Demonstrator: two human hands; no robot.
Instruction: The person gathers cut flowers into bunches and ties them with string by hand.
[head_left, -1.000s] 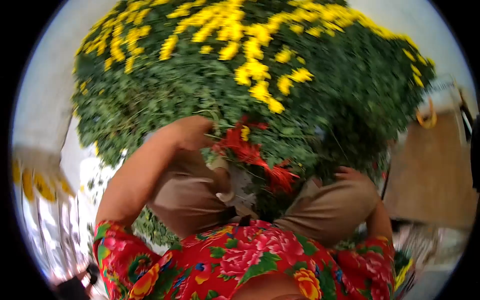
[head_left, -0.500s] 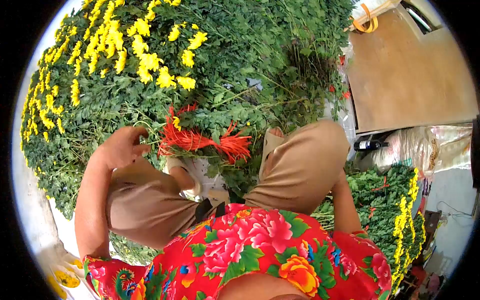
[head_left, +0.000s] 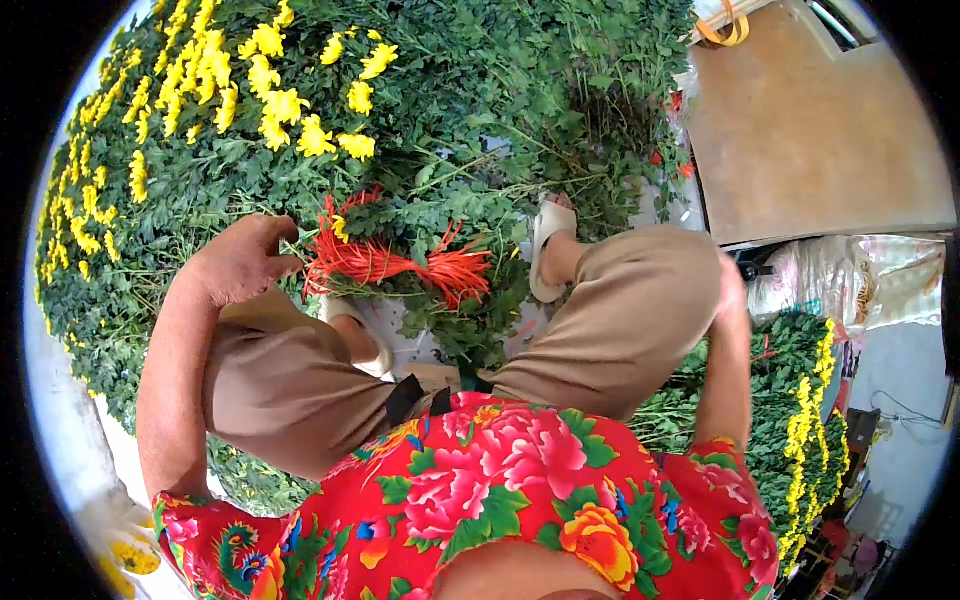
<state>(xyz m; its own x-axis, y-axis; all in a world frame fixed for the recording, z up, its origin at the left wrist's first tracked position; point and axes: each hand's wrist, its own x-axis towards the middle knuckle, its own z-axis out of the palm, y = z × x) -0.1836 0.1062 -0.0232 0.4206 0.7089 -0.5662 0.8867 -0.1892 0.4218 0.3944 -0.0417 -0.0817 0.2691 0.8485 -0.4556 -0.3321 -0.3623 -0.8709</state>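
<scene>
My left hand (head_left: 245,262) hovers above my left knee, thumb and fingers apart and bent, with nothing visible between them. Just right of it lies a bunch of red ties (head_left: 375,262), gathered narrow in the middle, on green stems by my feet. Beyond it spread leafy chrysanthemum stems (head_left: 470,90) with yellow flower heads (head_left: 285,105) toward the left. My right hand (head_left: 732,285) is at the outer side of my right knee, blurred, its fingers mostly hidden. Beside that hand shows the neck of a dark bottle (head_left: 757,271).
A brown board (head_left: 815,130) stands at the upper right, with an orange strap (head_left: 728,25) at its corner. Filled plastic sacks (head_left: 860,285) lie below it. Another pile of yellow-flowered stems (head_left: 790,400) is behind my right arm.
My right hand has come up into view beside the right knee, covering most of the bottle. The right knee has shifted outward and the right foot shows more. My left hand has barely moved.
</scene>
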